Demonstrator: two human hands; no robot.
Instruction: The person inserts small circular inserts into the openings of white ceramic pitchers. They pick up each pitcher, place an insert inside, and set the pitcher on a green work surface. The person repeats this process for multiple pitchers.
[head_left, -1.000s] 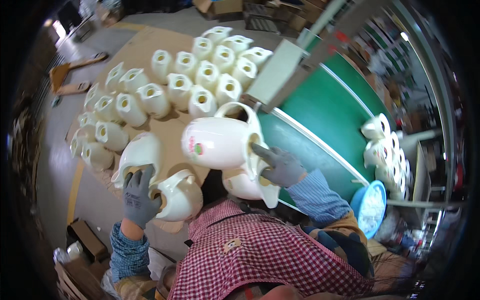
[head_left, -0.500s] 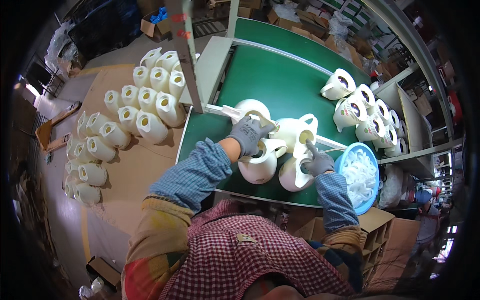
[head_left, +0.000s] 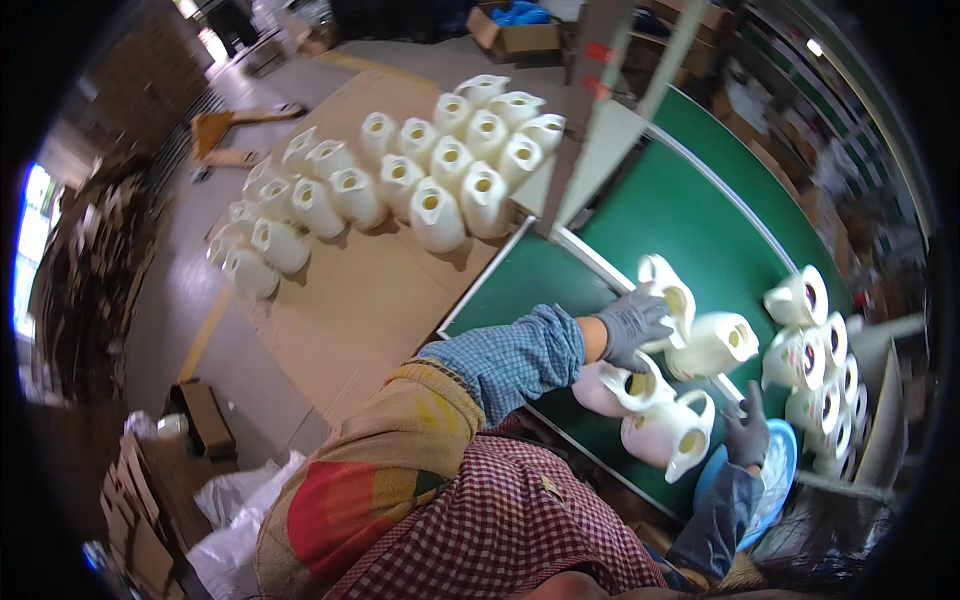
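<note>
Several white jugs stand together on the green work surface (head_left: 520,280) in front of me. My left hand (head_left: 635,325), in a grey glove, has its fingers curled at the side of the far jug (head_left: 680,310); its grip is partly hidden. Just below that hand is the near-left jug (head_left: 610,388). A third jug (head_left: 705,348) sits to the right, and a fourth jug (head_left: 660,438) is nearest my body. My right hand (head_left: 746,432), also gloved in grey, is open with fingers stretched out, above the blue basin (head_left: 787,460) and apart from the jugs.
Further white jugs (head_left: 438,215) stand in rows on cardboard (head_left: 380,310) on the floor to the left. Another group of jugs (head_left: 800,355) with dark openings is at the right of the surface. A metal post (head_left: 580,120) rises beside the surface. Behind it lies a cardboard box (head_left: 520,38).
My view has swung left, so everything sits further right. My right hand has let go of the near jug and moved right toward the basin. My left hand stays by the far jug.
</note>
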